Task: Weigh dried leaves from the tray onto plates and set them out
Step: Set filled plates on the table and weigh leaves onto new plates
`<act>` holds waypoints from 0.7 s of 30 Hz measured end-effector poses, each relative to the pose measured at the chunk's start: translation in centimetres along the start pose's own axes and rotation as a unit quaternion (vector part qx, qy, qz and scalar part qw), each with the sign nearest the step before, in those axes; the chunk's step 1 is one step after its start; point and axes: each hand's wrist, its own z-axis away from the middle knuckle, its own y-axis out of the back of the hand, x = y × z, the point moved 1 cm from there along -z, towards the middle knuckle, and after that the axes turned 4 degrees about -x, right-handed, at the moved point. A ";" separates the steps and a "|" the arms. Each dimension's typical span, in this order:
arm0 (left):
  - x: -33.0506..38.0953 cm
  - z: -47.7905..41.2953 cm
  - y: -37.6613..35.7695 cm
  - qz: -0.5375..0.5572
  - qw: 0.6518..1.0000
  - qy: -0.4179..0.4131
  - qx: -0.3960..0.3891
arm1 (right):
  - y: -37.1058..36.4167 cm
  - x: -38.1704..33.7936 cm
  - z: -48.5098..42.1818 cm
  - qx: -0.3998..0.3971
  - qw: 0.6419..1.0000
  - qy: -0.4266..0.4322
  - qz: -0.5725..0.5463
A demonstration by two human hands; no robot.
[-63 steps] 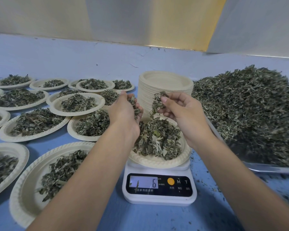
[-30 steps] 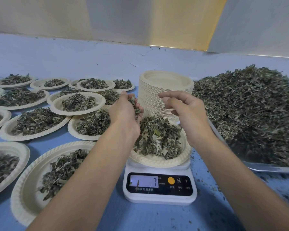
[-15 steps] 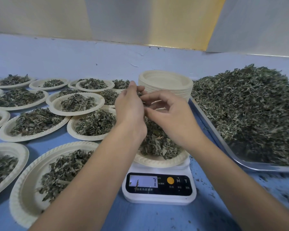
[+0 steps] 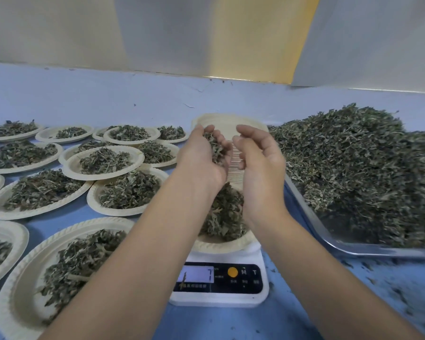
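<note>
Table: flat blue table surface [image 4: 292,320]; it carries everything below; loose leaf crumbs lie scattered on its right part.
Tray: shallow silver metal tray [image 4: 378,251] at the right; its near left corner lies just beside the scale.
Heap: large mound of grey-green dried leaves [image 4: 353,173] fills the tray and rises well above its rim.
Filled plates: round cream paper plates [image 4: 130,212] spread over the left half of the table; each holds a small pile of the same leaves; several overlap at their rims.
Stack: tall stack of empty cream paper plates [image 4: 226,121] behind the hands, between the filled plates and the tray; its ribbed side shows in the gap between the two hands.
Scale: small white digital kitchen scale [image 4: 218,300] with a black front panel, at the near middle; its pale display [image 4: 198,274] reads 7; an orange round button sits beside the display.
Weighing plate: cream paper plate [image 4: 221,245] resting on top of the scale; a pile of dried leaves [image 4: 225,217] lies in it, partly hidden by the forearms.
Left hand: left hand [image 4: 201,158] raised above the weighing plate, palm turned inward; fingers curled into a cup round a clump of leaves.
Right hand: right hand [image 4: 260,163] just beside the left, apart from it; fingers loosely bent and relaxed; nothing visible in them.
Clump: small clump of dried leaves [image 4: 215,148] held in the left palm, above the weighing plate.
</note>
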 end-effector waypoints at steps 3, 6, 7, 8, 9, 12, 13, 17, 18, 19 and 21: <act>-2.6 0.2 -2.2 -0.021 0.999 0.023 -0.022 | 1.4 -0.9 -0.9 0.015 0.997 -0.052 -0.050; -6.0 0.1 -4.1 -0.075 0.997 0.022 -0.017 | 3.6 -1.4 -1.7 0.046 0.988 -0.111 -0.093; -7.2 0.1 -4.7 -0.101 0.995 0.011 -0.014 | 4.6 -1.5 -2.0 0.059 0.985 -0.122 -0.103; -8.4 0.0 -5.2 -0.122 0.992 0.001 -0.017 | 5.6 -1.5 -2.2 0.070 0.982 -0.132 -0.120; -9.7 -0.1 -5.6 -0.138 0.990 -0.004 -0.024 | 6.6 -1.6 -2.4 0.082 0.976 -0.142 -0.147; -13.4 -0.6 -6.2 -0.200 0.978 0.011 -0.056 | 10.1 -1.6 -3.2 0.142 0.946 -0.174 -0.233; -14.4 -0.9 -6.1 -0.225 0.972 0.018 -0.064 | 11.1 -1.5 -3.4 0.157 0.936 -0.188 -0.251; -17.2 -1.5 -5.4 -0.285 0.952 0.059 -0.095 | 13.8 -0.3 -3.8 0.185 0.921 -0.227 -0.256; -17.6 -1.6 -5.3 -0.297 0.947 0.064 -0.104 | 14.3 0.0 -3.9 0.197 0.925 -0.233 -0.225; -17.8 -1.6 -5.2 -0.322 0.938 0.066 -0.113 | 14.5 0.3 -3.9 0.214 0.924 -0.243 -0.204; -18.0 -1.6 -5.0 -0.383 0.912 0.060 -0.136 | 15.2 0.7 -4.1 0.247 0.916 -0.255 -0.190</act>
